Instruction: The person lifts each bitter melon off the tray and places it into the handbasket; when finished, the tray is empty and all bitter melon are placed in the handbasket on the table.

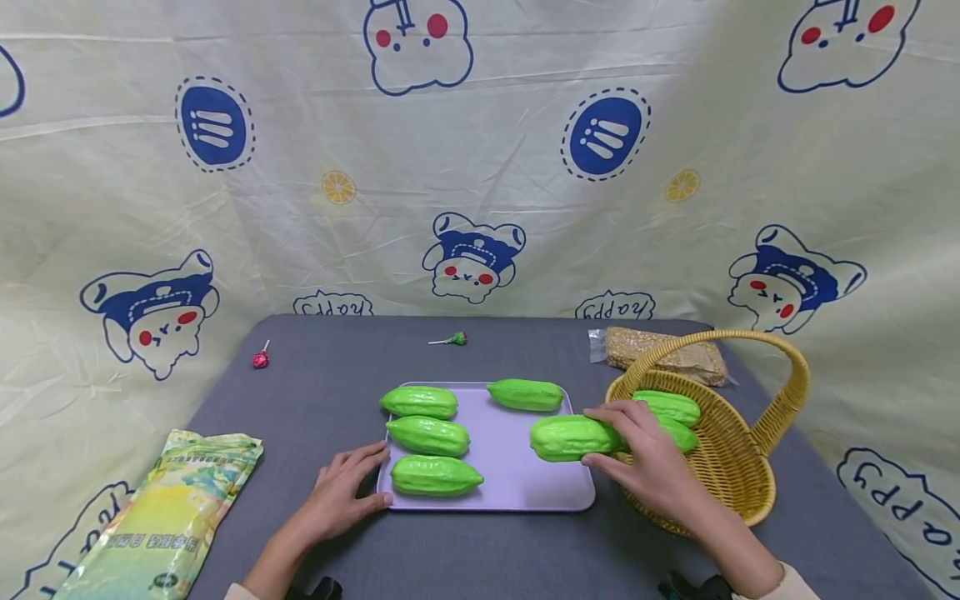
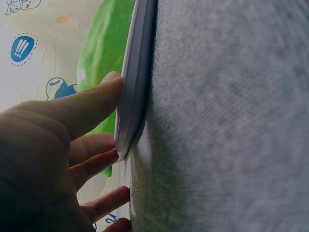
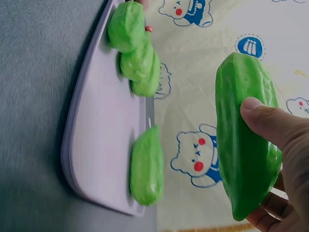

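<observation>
My right hand [image 1: 641, 450] holds a light green ridged gourd [image 1: 570, 438] above the right edge of a lilac tray [image 1: 517, 492]. In the right wrist view the thumb [image 3: 263, 116] lies along one side of this gourd, with fingers curled behind it. On the tray's left side, three similar gourds [image 1: 427, 437] form a column, and another gourd [image 1: 525, 395] lies at the back right. My left hand [image 1: 341, 492] touches the tray's left rim with thumb and fingertips, fingers spread. Partly hidden behind the right hand, more gourds [image 1: 667, 407] sit in a wicker basket [image 1: 738, 467].
The basket's tall handle [image 1: 791, 392] arches over it at the right. Behind it lies a clear bag of grain-like pieces [image 1: 660, 350]. A yellow-green packet [image 1: 165, 517] stands at the front left. Two lollipops, one red [image 1: 260, 359] and one green [image 1: 459, 338], lie farther back.
</observation>
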Demonstrator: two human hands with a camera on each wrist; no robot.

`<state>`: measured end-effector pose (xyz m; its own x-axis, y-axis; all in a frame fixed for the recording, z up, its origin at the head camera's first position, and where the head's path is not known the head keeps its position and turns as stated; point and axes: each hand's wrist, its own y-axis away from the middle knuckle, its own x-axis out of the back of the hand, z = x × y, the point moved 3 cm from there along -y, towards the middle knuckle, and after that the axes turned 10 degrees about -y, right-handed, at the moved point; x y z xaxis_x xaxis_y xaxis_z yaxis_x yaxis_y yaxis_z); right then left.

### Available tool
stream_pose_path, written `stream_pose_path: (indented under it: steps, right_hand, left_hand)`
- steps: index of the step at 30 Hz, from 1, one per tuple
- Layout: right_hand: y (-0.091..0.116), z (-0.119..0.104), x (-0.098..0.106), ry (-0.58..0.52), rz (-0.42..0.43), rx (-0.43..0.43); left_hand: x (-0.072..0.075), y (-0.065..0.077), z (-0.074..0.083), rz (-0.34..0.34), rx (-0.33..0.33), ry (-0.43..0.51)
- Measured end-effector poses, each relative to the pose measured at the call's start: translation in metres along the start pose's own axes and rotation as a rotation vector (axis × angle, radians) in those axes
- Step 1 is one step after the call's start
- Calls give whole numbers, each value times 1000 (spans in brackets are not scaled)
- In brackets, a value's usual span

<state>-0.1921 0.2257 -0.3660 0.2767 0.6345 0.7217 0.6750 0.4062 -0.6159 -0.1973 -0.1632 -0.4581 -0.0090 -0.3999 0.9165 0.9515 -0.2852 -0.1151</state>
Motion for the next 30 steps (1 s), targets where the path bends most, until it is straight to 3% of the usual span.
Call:
stream_pose_path:
  steps: [7, 14, 19, 30]
  right_hand:
    - [14, 9, 23, 54, 39, -36]
    - [28, 20, 38, 92, 67, -58]
    - [40, 30, 46, 128, 54, -140]
    - [58, 56, 56, 140, -15, -283]
  left_hand:
    - [-1, 1, 0, 35, -12, 5]
    - [-1, -1, -1, -15, 18, 0]
    - [-2, -2, -1, -45, 34, 2]
    - [-1, -1, 0, -26, 22, 5]
